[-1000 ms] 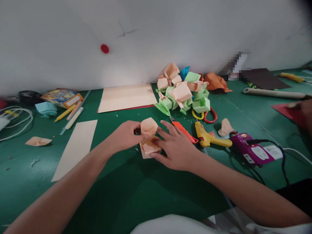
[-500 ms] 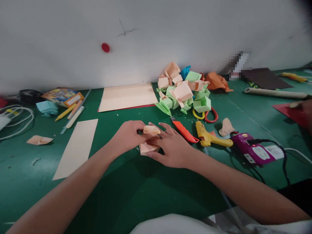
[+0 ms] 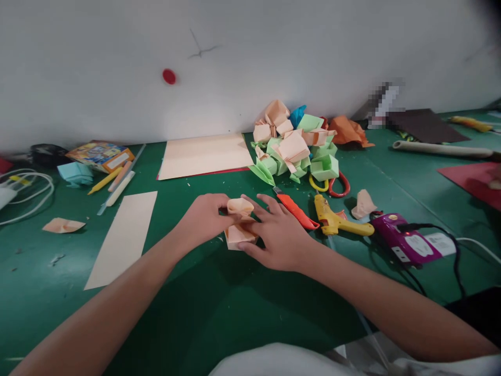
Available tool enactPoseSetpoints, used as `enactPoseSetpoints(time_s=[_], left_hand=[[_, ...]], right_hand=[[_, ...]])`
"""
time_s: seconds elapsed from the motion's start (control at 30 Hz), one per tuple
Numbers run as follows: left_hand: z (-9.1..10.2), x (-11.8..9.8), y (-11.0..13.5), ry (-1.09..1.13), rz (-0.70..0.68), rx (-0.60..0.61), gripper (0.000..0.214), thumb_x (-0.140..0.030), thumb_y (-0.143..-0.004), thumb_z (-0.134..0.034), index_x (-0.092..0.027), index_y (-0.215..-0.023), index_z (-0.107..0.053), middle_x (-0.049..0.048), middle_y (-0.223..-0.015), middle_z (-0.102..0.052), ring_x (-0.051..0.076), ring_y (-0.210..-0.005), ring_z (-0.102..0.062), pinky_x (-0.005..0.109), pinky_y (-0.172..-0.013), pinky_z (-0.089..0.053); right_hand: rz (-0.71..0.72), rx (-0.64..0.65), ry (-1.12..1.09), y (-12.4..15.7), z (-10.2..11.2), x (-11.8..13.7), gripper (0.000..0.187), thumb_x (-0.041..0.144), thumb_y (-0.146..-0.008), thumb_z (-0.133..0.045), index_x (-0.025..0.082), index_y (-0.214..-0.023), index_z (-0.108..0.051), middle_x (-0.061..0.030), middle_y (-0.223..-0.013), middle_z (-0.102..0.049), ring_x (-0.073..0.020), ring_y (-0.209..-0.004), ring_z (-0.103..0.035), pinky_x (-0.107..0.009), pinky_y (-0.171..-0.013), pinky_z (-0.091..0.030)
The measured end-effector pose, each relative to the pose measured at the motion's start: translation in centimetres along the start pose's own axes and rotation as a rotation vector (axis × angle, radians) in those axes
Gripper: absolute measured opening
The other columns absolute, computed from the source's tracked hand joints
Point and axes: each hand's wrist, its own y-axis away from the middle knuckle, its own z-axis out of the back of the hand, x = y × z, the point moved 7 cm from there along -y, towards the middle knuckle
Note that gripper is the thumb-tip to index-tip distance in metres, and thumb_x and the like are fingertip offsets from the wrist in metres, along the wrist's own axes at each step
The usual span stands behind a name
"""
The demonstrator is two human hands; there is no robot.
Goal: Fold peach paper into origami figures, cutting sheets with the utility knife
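The folded peach paper piece (image 3: 236, 239) sits at the frame's centre, gripped between the thumb and fingers of your left hand (image 3: 203, 218) and your right hand (image 3: 284, 236), its fingers partly spread, with an orange cutter (image 3: 298, 212) just right and a folded-paper heap (image 3: 294, 146) at upper centre-right.

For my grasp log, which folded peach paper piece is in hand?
The folded piece between the left hand and right hand; the other folded peach pieces lie untouched.

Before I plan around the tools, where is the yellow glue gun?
In the head view, the yellow glue gun lies to the right of the right hand, between the orange cutter and the purple power box.
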Motion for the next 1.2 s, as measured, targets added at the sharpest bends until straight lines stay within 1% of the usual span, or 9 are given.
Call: enactPoseSetpoints(time_s=[0.17, 0.37, 0.5, 0.63, 0.73, 0.8, 0.87, 0.97, 1.2], left_hand=[[-0.4, 0.1, 0.0, -0.008, 0.008, 0.012, 0.03, -0.041, -0.076, -0.069, -0.019, -0.062, -0.054, -0.0026, -0.062, -0.057, 0.013, -0.056, -0.05, 0.026, -0.051, -0.03], [-0.5, 0.1, 0.0, -0.012, 0.0, 0.002, 0.019, -0.035, -0.079, -0.064, -0.018, -0.069, -0.061, -0.0005, -0.068, -0.063, 0.016, -0.062, -0.057, 0.027, -0.054, -0.035], [-0.6, 0.1, 0.1, -0.014, -0.001, -0.006, 0.016, -0.031, -0.079, -0.063, -0.019, -0.07, -0.06, -0.0001, -0.07, -0.064, 0.017, -0.064, -0.058, 0.027, -0.056, -0.036], [-0.9, 0.1, 0.2, 0.018, -0.019, -0.037, 0.013, -0.03, -0.079, -0.063, -0.018, -0.074, -0.063, 0.0011, -0.074, -0.066, 0.018, -0.067, -0.06, 0.028, -0.057, -0.037], [-1.0, 0.0, 0.4, 0.07, -0.047, -0.128, 0.011, -0.029, -0.079, -0.064, -0.018, -0.078, -0.065, 0.0009, -0.076, -0.066, 0.018, -0.068, -0.059, 0.028, -0.058, -0.038], [-1.3, 0.0, 0.5, 0.109, -0.084, -0.152, 0.012, -0.03, -0.081, -0.063, -0.019, -0.079, -0.067, 0.0002, -0.076, -0.065, 0.016, -0.067, -0.057, 0.027, -0.058, -0.038], [-1.7, 0.0, 0.5, 0.148, -0.121, -0.161, 0.013, -0.031, -0.082, -0.063, -0.02, -0.081, -0.07, 0.0, -0.078, -0.064, 0.015, -0.067, -0.056, 0.027, -0.059, -0.038], [-2.0, 0.2, 0.6, 0.208, -0.151, -0.195, 0.015, -0.032, -0.082, -0.064, -0.02, -0.084, -0.072, 0.0001, -0.081, -0.065, 0.015, -0.069, -0.056, 0.027, -0.061, -0.039], [-2.4, 1.2, 0.4, 0.371, -0.176, -0.253, 0.017, -0.035, -0.079, -0.066, -0.019, -0.08, -0.071, -0.0003, -0.077, -0.062, 0.014, -0.068, -0.054, 0.025, -0.06, -0.04]], right_hand=[[0.017, -0.029, 0.034, 0.1, 0.4, 0.1, 0.061, 0.063, -0.098, -0.042, 0.016, -0.116, -0.076, -0.013, -0.165, -0.033, -0.0465, -0.148, -0.025, -0.064, -0.112, -0.034], [0.032, -0.091, 0.047, 0.5, 0.8, 0.3, 0.06, 0.059, -0.096, -0.048, 0.015, -0.13, -0.069, -0.0143, -0.164, -0.036, -0.0444, -0.147, -0.027, -0.064, -0.112, -0.036], [0.019, -0.156, 0.083, 0.9, 1.3, 0.5, 0.058, 0.056, -0.095, -0.052, 0.012, -0.128, -0.07, -0.018, -0.162, -0.037, -0.0437, -0.148, -0.027, -0.062, -0.114, -0.034], [0.033, -0.217, 0.09, 1.2, 1.9, 0.6, 0.045, 0.05, -0.094, -0.055, 0.017, -0.119, -0.074, -0.0125, -0.164, -0.036, -0.0423, -0.147, -0.028, -0.06, -0.114, -0.035], [0.088, -0.181, 0.05, 1.1, 1.5, 0.6, 0.032, 0.04, -0.095, -0.057, 0.022, -0.116, -0.073, -0.0068, -0.168, -0.028, -0.0418, -0.148, -0.026, -0.061, -0.114, -0.034], [0.095, -0.131, 0.025, 1.0, 0.9, 0.2, 0.027, 0.034, -0.098, -0.053, 0.022, -0.111, -0.073, -0.0059, -0.169, -0.025, -0.0431, -0.148, -0.024, -0.064, -0.114, -0.032], [0.079, -0.088, 0.01, 0.9, 0.3, -0.2, 0.027, 0.033, -0.099, -0.05, 0.02, -0.108, -0.073, -0.0075, -0.167, -0.029, -0.0443, -0.148, -0.023, -0.067, -0.113, -0.032], [0.075, -0.06, -0.014, 0.9, -0.2, -0.5, 0.028, 0.033, -0.1, -0.05, 0.019, -0.108, -0.072, -0.0093, -0.163, -0.037, -0.0437, -0.147, -0.023, -0.067, -0.112, -0.033], [0.1, -0.014, -0.116, 0.5, -0.4, -0.7, 0.025, 0.031, -0.1, -0.052, 0.021, -0.103, -0.074, -0.0085, -0.16, -0.041, -0.0406, -0.146, -0.024, -0.067, -0.112, -0.034]])
